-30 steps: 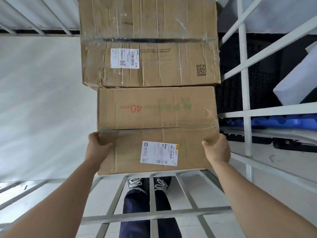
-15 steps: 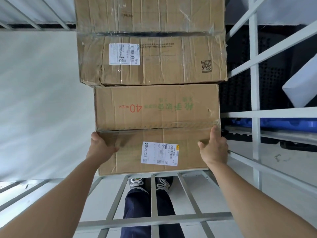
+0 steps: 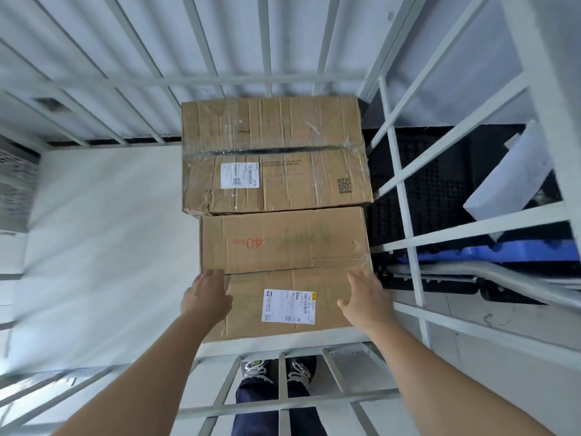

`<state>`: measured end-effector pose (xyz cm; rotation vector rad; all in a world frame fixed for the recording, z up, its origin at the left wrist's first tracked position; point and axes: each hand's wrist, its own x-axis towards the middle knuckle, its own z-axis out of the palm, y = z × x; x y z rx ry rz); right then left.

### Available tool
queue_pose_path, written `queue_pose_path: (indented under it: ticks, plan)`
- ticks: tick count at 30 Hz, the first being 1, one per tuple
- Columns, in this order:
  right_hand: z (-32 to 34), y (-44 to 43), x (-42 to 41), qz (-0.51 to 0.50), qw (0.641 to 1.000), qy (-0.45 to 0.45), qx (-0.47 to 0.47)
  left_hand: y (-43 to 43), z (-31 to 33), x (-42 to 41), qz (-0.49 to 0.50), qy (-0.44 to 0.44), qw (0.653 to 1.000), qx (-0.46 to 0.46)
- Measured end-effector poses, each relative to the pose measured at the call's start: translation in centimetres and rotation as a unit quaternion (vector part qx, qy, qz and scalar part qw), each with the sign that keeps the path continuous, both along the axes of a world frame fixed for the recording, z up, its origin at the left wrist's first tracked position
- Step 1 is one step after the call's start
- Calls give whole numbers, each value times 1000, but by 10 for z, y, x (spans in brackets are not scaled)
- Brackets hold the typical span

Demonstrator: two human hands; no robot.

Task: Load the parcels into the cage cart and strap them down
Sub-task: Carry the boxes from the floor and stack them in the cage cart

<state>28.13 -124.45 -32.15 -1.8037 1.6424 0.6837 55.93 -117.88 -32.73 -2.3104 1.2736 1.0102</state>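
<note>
- Parcels: two cardboard boxes lay flat on the cart floor [image 3: 103,247], set end to end along the right-hand bars [image 3: 405,215].
- The near box [image 3: 283,243] butted against the far box [image 3: 273,152], with their facing edges touching. The far box was slightly wider and appeared to reach the rear corner.
- The left hand [image 3: 206,295] lay on the top of the near box at its left edge. The right hand [image 3: 364,297] lay on the same top near its right edge.
- Both hands were released, with fingers straight and flat on the cardboard, grasping nothing. They sat either side of the label [image 3: 288,306].
- Judgement: flat palms on the near half suited pressing the box down and forward against its neighbour, not lifting it. The placing of this box looked all but finished.
- Judgement: packing tight to the corner and the side bars kept the load compact on one side. That should limit sliding once a strap goes over.
- No strap was visible, so the strapping was not yet done.
- Shoes [image 3: 273,368] showed through the bars below the boxes, which indicated the person stood outside the cart and reached over.
- A blue pallet [image 3: 509,250] lay beyond the right-hand bars, outside the cart.
</note>
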Motion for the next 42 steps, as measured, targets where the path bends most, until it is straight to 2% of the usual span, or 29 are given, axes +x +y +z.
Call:
queue_pose_path:
  ticks: [3, 8, 12, 18, 26, 37, 42]
  plan:
    - [44, 5, -1, 12, 999, -14, -26, -9, 47, -13, -53, -18, 998, -38]
    - [121, 14, -8, 34, 991, -25, -127, -18, 122, -32, -156, -43, 982, -99]
    - [181, 24, -17, 16, 977, -44, -209, -27, 181, -48, -256, -61, 951, -164]
    - [268, 58, -32, -26, 952, -24, -305, -31, 256, -77, -356, -58, 902, -236]
    - [371, 154, -61, -119, 910, 54, -392, -4, 355, -125, -481, -15, 804, -350]
    - [468, 326, -110, -266, 848, 172, -425, 92, 463, -220, -616, 10, 657, -434]
    - [494, 426, -125, -324, 819, 222, -418, 169, 495, -261, -639, 51, 618, -456]
